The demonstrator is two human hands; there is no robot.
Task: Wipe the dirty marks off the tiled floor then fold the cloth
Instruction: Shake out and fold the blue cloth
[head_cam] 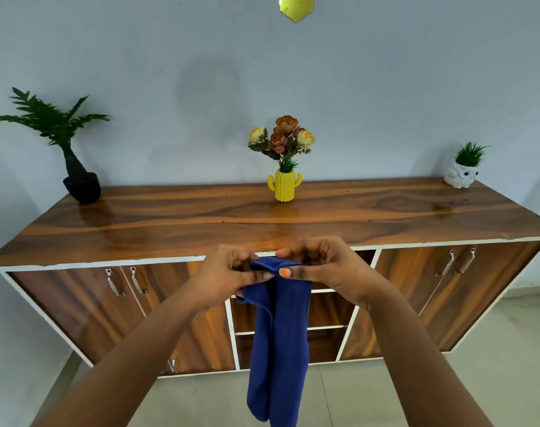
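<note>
Fingers of both my left hand (222,277) and right hand (327,266) pinch the cloth's (278,334) top edge, its length hanging toward six o'clock; folding is under way, and next I'd halve it again.

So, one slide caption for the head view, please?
Both hands hold a hanging blue cloth before a wooden sideboard.

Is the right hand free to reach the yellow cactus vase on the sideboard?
Probably not yet: the right hand and left hand both pinch the blue cloth. Otherwise the way to the cactus vase looks unobstructed.
</note>
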